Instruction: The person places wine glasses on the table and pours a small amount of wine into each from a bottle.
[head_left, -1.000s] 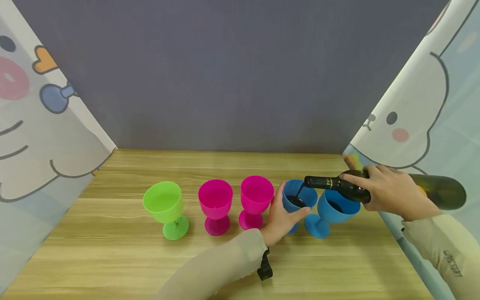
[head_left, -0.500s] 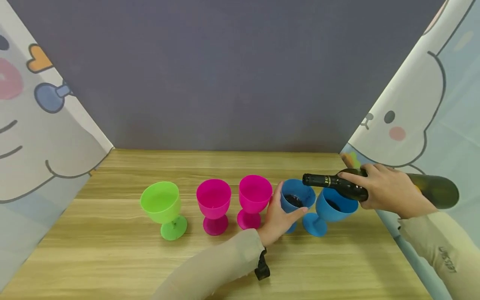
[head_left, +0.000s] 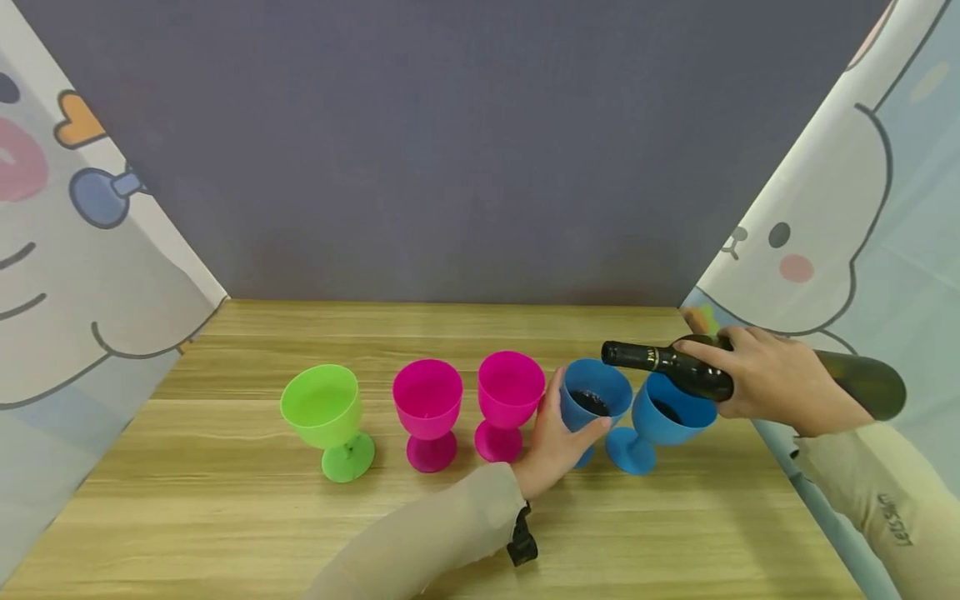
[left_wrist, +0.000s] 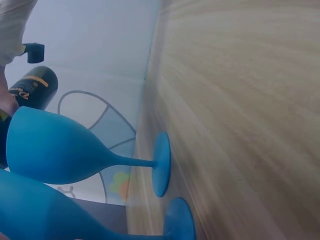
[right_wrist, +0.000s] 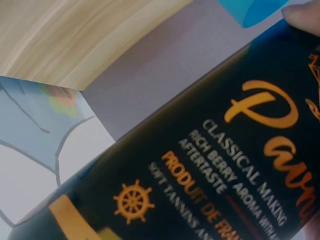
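Observation:
My left hand holds the bowl of a blue goblet, thumb and fingers on either side, with dark liquid inside. A dark wine bottle lies nearly level in the grip of my right hand. Its mouth is above the held goblet, and no stream shows. Beneath the bottle's neck stands another blue goblet, also with dark liquid. Both blue stems and bases appear in the left wrist view. Gold and white print covers the bottle's label in the right wrist view.
Left of the hands stand two pink goblets, one close to my left fingers and one farther off. A green goblet is at the row's left end. Behind the wooden table rises a grey panel; printed cloths flank it.
The dark stream from the bottle's mouth, seen one second ago, is gone. The bottle has shifted slightly left, with its mouth a little higher. My left hand keeps its hold on the goblet.

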